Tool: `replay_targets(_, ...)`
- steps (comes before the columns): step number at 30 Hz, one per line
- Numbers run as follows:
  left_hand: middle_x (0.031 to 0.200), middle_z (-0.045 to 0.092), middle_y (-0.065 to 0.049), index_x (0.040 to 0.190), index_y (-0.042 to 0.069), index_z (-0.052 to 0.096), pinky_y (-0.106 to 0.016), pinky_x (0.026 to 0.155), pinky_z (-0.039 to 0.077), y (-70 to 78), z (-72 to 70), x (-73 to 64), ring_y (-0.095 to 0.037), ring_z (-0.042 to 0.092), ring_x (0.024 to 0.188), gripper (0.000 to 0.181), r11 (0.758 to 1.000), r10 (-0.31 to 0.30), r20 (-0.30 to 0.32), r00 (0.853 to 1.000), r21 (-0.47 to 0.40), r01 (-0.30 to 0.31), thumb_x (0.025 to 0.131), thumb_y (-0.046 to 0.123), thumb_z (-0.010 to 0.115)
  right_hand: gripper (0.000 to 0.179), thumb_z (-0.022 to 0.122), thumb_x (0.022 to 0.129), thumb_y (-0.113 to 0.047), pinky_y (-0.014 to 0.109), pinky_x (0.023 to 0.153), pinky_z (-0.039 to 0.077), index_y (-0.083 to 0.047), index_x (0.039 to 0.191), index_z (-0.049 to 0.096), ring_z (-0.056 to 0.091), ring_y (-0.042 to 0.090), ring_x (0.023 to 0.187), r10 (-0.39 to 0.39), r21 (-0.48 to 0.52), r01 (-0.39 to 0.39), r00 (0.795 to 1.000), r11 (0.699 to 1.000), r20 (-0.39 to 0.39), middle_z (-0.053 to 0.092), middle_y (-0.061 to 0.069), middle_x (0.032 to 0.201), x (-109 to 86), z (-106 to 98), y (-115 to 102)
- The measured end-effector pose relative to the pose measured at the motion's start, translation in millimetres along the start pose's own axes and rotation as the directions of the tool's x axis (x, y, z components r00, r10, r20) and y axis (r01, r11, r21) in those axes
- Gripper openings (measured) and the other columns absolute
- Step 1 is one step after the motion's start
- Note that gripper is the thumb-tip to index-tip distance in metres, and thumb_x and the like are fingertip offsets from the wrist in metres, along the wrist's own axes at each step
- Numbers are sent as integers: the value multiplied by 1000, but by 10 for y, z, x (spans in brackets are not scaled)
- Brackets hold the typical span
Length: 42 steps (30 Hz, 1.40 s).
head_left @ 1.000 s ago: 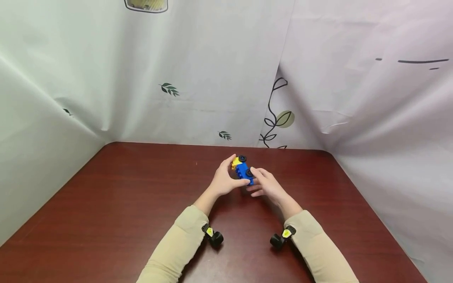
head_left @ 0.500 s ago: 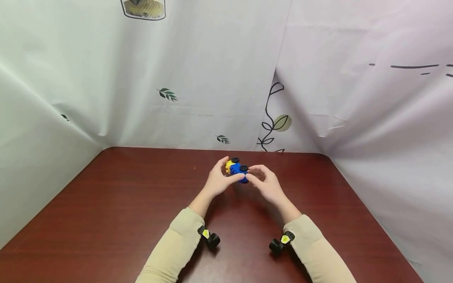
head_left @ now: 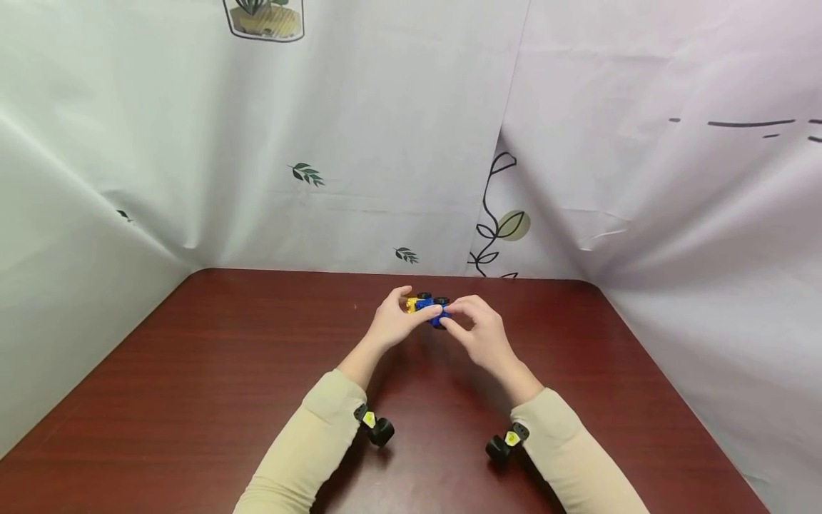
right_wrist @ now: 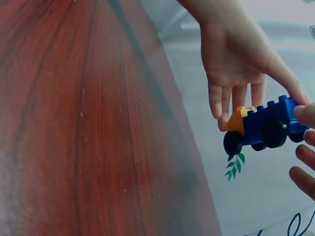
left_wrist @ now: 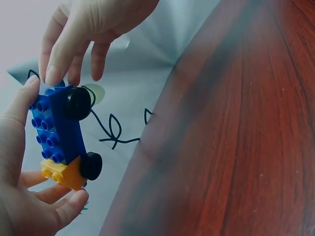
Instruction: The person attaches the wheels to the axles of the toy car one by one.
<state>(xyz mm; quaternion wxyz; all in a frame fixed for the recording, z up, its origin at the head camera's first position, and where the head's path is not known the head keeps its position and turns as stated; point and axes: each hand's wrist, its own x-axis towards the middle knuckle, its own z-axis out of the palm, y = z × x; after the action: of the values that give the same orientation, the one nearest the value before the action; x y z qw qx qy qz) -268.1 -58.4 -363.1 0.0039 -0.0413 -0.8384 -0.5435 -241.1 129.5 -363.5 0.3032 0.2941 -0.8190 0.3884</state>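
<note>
A small toy car of blue and yellow building bricks, with black wheels, is held up above the table in the head view. My left hand grips it lengthwise, thumb at the blue end and fingers by the yellow end. Rows of studs on the car face left in the left wrist view. At the blue end, my right hand pinches with thumb and fingertips; its other fingers hang loose. What lies between those fingertips is partly hidden.
A dark red-brown wooden table spreads under both arms. Pale cloth with printed leaves hangs behind it and along both sides. Each wrist carries a small black camera.
The toy car has turned to lie more level and shifted slightly left. My right hand's fingers have gone from loosely spread beside the car to a pinch at its blue end.
</note>
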Motion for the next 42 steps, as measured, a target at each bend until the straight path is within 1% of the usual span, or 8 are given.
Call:
replay_targets(5, 136, 48, -13, 142, 14, 39, -47, 98, 47, 36, -6, -18, -28, 50, 120, 93, 1000, -18, -8, 1000, 9, 18, 70, 65, 70, 16, 75, 78, -7, 27, 70, 57, -2, 94, 72, 64, 17, 84, -88, -27, 87, 993, 996, -78, 65, 8, 96, 37, 23, 7)
replay_targets(11, 128, 53, -13, 139, 15, 42, -45, 92, 50, 84, 0, -50, -27, 55, 109, 89, 999, -32, -3, 999, -22, 32, 70, 63, 71, 17, 73, 79, -3, 30, 65, 58, 1, 96, 73, 67, 21, 83, -90, -58, 80, 975, 995, -205, 68, 13, 98, 44, 26, 45)
replay_targets(18, 123, 56, -13, 135, 12, 45, -41, 91, 52, 115, -21, -84, -25, 59, 105, 77, 997, -31, -7, 999, -76, 30, 75, 50, 74, 19, 67, 83, 0, 31, 63, 58, 3, 101, 72, 68, 23, 85, 0, -52, -13, 972, 999, -233, 69, 15, 100, 14, 50, 83)
replay_targets(24, 128, 54, -17, 134, 7, 47, -43, 93, 51, 146, -63, -94, -29, 55, 114, 68, 992, 3, -24, 1000, -126, -6, 81, 41, 72, 24, 63, 86, -3, 39, 70, 58, 3, 109, 69, 67, 26, 95, 177, 9, -179, 967, 984, -182, 68, 16, 109, 14, 42, 114)
replay_targets(27, 129, 54, -18, 133, 5, 47, -43, 94, 50, 154, -75, -103, -29, 55, 117, 63, 989, 17, -32, 999, -148, -22, 84, 35, 70, 28, 62, 88, -7, 43, 78, 56, -1, 115, 67, 64, 27, 106, 289, 28, -288, 948, 957, -135, 67, 15, 115, 3, 28, 130)
replay_targets(31, 127, 57, -19, 131, 4, 49, -41, 93, 51, 147, -66, -93, -29, 59, 113, 55, 983, 36, -53, 998, -177, -45, 85, 27, 69, 31, 58, 91, -12, 43, 84, 53, -5, 121, 64, 60, 25, 114, 417, 53, -414, 907, 909, -60, 64, 13, 121, -13, 21, 169)
replay_targets(39, 124, 61, -18, 129, 5, 51, -39, 90, 53, 98, -42, -51, -28, 62, 108, 50, 983, 46, -71, 996, -175, -58, 86, 24, 68, 36, 53, 93, -14, 24, 63, 46, -7, 127, 61, 60, 21, 88, 553, 82, -556, 831, 827, 56, 62, 13, 125, 5, 32, 248)
replay_targets(42, 124, 61, -16, 128, 5, 52, -38, 89, 53, 62, -29, -29, -27, 63, 106, 50, 987, 57, -72, 996, -144, -67, 85, 25, 68, 36, 52, 93, -13, 22, 65, 44, -6, 128, 60, 59, 21, 90, 578, 101, -585, 811, 805, 90, 62, 14, 126, 23, 35, 270)
